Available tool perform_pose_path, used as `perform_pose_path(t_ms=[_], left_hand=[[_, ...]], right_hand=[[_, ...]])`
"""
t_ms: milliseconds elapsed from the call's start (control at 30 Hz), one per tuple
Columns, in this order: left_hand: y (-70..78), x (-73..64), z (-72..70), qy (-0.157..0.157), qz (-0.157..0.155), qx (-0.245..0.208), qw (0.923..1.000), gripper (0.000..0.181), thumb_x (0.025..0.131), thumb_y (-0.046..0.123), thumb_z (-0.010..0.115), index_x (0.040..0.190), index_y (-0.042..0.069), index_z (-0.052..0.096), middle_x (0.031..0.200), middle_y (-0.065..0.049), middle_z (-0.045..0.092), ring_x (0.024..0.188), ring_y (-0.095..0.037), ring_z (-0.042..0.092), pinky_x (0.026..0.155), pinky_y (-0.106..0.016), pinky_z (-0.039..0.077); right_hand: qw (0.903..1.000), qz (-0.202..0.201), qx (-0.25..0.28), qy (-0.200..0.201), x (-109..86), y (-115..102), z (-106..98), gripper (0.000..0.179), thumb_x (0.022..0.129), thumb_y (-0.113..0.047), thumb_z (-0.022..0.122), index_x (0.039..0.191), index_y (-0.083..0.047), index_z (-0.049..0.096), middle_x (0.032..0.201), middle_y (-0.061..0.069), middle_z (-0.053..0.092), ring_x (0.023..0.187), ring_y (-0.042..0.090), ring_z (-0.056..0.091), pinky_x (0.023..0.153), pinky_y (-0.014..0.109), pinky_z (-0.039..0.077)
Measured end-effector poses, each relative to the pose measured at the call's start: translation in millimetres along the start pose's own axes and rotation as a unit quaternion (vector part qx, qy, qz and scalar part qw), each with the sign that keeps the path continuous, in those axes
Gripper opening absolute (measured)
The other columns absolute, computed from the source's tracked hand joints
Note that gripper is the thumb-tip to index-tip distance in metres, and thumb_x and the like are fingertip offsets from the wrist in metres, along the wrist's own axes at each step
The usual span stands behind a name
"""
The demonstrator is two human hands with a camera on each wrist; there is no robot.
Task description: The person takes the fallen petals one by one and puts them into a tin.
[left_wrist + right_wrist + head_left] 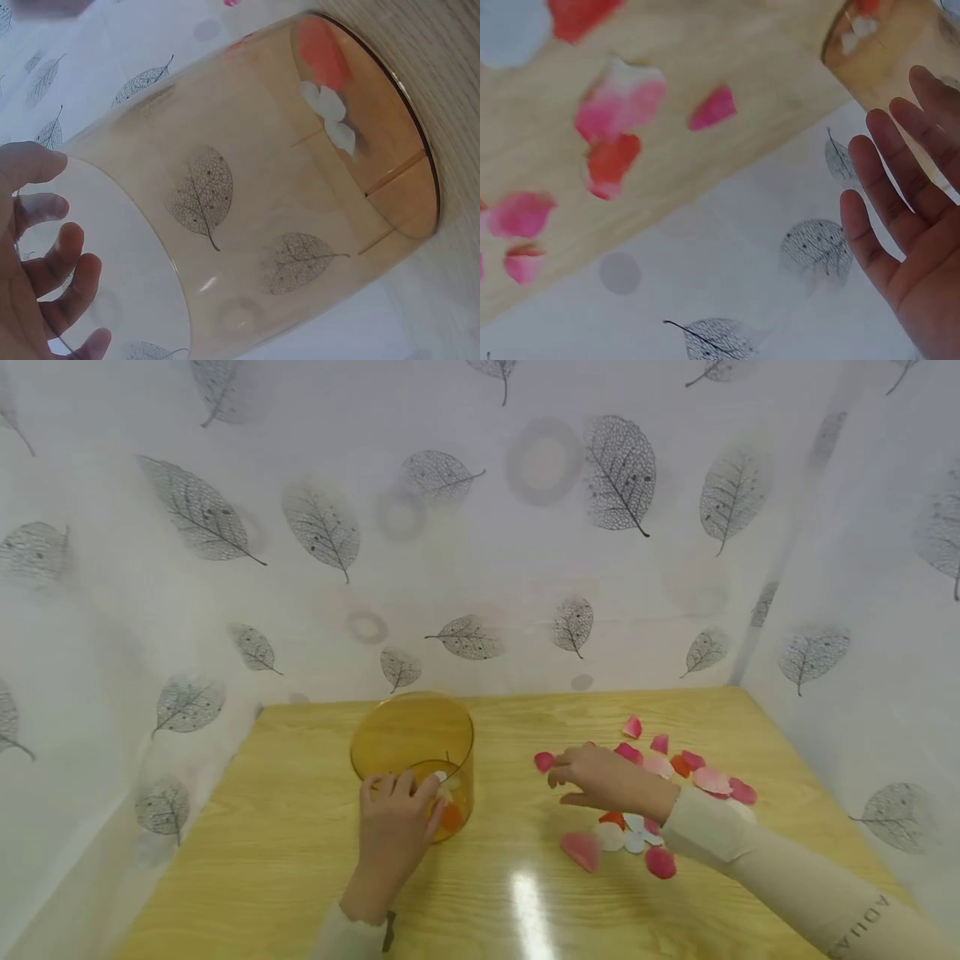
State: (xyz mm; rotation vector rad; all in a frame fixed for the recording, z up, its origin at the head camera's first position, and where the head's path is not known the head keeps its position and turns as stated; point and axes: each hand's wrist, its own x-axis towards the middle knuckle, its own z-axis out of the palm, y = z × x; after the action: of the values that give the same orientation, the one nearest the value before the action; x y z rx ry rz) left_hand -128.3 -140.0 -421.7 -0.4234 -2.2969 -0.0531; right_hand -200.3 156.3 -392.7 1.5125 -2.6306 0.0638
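Observation:
A clear amber cylinder vase (pixel 411 727) stands on the wooden table, its wide mouth showing in the head view. My left hand (pixel 397 822) grips its near rim, and in the left wrist view the fingers (pixel 66 251) curl over the edge. At the bottom of the vase lie an orange-red petal (pixel 324 54) and several white petals (pixel 331 105). My right hand (pixel 611 781) hovers over scattered petals to the right of the vase. Its fingers are spread and loosely bent, and its palm (pixel 937 277) holds nothing in the right wrist view.
Loose pink, red and white petals, such as a large pink one (pixel 581 850) and a dark pink one (pixel 660 862), lie around the right forearm on the table (pixel 285 860). Leaf-printed white walls (pixel 480 552) enclose the table's back and sides.

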Motion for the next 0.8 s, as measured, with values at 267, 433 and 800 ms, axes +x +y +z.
perform_pose_path(t_ms=[267,433,800], left_hand=[[0.3,-0.1,1.0,-0.008,-0.005,-0.004,0.9999,0.033,0.069,0.031,0.081,0.091,0.019,0.059,0.075,-0.003,0.059,0.070,-0.023,0.059,0.079,-0.048,0.046],[-0.3,-1.0,1.5,-0.010,-0.008,-0.002,0.9999,0.032,0.069,0.031,0.080,0.090,0.020,0.059,0.075,-0.003,0.060,0.070,-0.023,0.059,0.080,-0.048,0.046],[0.1,-2.1,3.4,0.001,-0.005,-0.001,1.0000,0.032,0.068,0.030,0.081,0.088,0.019,0.058,0.074,-0.003,0.058,0.068,-0.023,0.057,0.079,-0.048,0.046]], right_hand=[[0.9984,0.006,-0.002,-0.056,-39.1,-10,49,0.028,0.074,-0.021,0.078,0.099,-0.014,0.067,0.094,-0.002,0.066,0.085,0.012,0.063,0.070,0.024,0.052],[0.9990,0.013,-0.004,-0.042,-43.4,-12,68,0.032,0.072,-0.017,0.078,0.102,-0.014,0.067,0.093,-0.003,0.065,0.083,0.010,0.060,0.065,0.022,0.048],[0.9903,0.099,0.064,-0.074,-38.0,-12,76,0.030,0.071,-0.021,0.079,0.098,-0.017,0.066,0.089,-0.004,0.064,0.077,0.009,0.054,0.070,0.031,0.044]])
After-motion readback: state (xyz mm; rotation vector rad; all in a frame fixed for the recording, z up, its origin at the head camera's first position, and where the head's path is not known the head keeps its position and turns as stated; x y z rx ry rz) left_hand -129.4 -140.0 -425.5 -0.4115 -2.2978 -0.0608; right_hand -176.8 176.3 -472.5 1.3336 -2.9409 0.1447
